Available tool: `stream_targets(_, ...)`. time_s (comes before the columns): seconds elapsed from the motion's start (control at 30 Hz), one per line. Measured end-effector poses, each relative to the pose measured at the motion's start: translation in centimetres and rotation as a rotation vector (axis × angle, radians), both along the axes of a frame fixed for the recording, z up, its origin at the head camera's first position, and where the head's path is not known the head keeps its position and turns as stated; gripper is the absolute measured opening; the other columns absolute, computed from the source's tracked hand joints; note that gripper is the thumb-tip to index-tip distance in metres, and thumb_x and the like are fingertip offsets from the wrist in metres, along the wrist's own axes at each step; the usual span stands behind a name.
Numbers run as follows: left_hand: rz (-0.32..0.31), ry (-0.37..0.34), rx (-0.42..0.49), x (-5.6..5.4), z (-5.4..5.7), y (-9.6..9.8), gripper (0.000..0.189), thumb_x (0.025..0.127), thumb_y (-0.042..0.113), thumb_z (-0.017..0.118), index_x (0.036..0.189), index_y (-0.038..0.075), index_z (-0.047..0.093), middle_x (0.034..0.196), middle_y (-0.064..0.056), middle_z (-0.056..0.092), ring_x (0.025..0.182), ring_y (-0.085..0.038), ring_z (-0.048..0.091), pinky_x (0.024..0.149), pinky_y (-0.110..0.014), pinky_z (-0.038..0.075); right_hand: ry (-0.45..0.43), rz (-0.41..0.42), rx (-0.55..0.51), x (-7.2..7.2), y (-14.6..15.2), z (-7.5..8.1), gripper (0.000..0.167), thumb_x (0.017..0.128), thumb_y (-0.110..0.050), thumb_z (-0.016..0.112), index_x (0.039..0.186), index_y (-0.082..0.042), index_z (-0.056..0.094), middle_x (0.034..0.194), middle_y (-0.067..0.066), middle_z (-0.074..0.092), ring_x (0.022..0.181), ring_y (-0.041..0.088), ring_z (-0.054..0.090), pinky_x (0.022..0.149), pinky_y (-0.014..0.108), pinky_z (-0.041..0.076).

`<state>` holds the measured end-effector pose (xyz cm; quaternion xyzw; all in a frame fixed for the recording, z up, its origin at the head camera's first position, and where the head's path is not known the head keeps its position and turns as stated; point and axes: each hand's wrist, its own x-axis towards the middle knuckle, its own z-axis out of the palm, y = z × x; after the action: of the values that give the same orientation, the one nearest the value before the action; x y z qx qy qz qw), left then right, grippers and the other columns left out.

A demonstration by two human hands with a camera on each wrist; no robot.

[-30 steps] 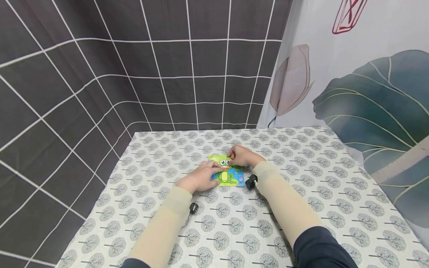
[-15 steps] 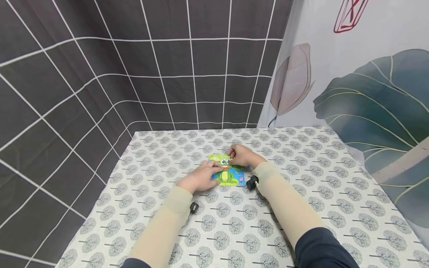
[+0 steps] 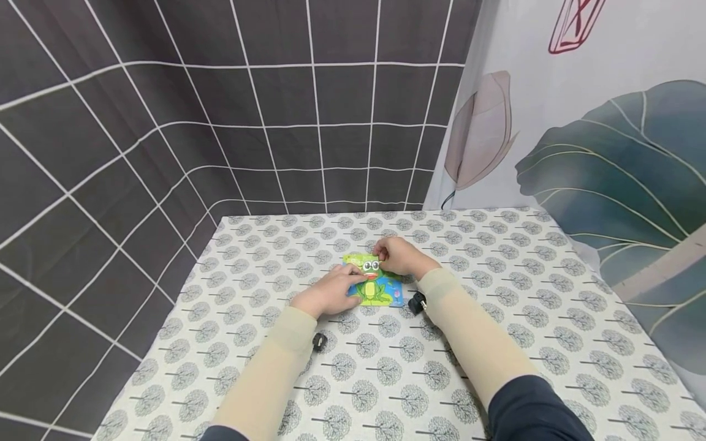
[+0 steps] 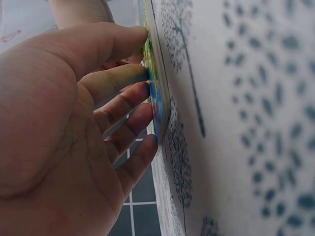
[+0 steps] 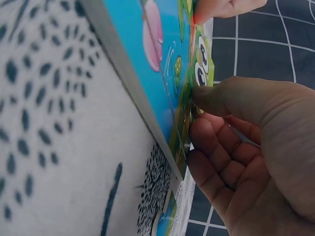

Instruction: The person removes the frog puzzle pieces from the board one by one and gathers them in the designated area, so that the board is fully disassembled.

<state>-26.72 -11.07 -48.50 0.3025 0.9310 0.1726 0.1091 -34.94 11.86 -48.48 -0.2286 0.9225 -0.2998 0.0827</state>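
Note:
A flat frog jigsaw puzzle [image 3: 374,295], green and blue, lies on the patterned cloth in the head view. My left hand [image 3: 330,290] rests its fingertips on the puzzle's left side; the left wrist view shows these fingers [image 4: 130,101] extended against its face. At the upper right, my right hand [image 3: 404,256] pinches a puzzle piece with the frog's eyes [image 5: 201,69] between thumb and fingers. That piece stands slightly raised from the board in the right wrist view. The right hand hides the puzzle's upper right corner from the head camera.
Beyond the puzzle's edge, another blue and green piece [image 5: 168,216] lies on the cloth in the right wrist view. The tree-print tablecloth [image 3: 353,380] reaches back to a dark grid curtain [image 3: 287,98]. A leaf-print curtain [image 3: 607,153] hangs on the right.
My right hand has shifted and turned very slightly at the puzzle's upper right, with the eye piece still pinched. The left hand has stayed in place.

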Motion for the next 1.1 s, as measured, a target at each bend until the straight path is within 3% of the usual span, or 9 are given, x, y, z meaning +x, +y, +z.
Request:
stream_targets(0.43,-0.006,-0.003,-0.006,-0.02,0.16,-0.03,0.064,0.098,0.034,0.071,0.158,0.023,0.050,0.153,0.002,0.047,0.140,-0.022,0.041,0.120,-0.044,0.037,0.010,-0.021,0.049,0.00,-0.11,-0.01,0.021,0.090,-0.001,0.072,0.111,-0.005,0.074,0.089,0.001,0.066,0.081,0.017,0.059,0.078,0.033,0.054)
stream_targets(1.1,0.006,-0.012,-0.018,0.00,0.15,-0.03,0.065,0.098,0.035,0.071,0.158,0.023,0.049,0.153,0.001,0.046,0.140,-0.022,0.041,0.120,-0.043,0.037,-0.001,-0.066,0.009,0.48,0.78,0.16,0.023,0.089,-0.002,0.074,0.111,-0.005,0.073,0.088,0.002,0.065,0.080,0.018,0.060,0.079,0.034,0.055)
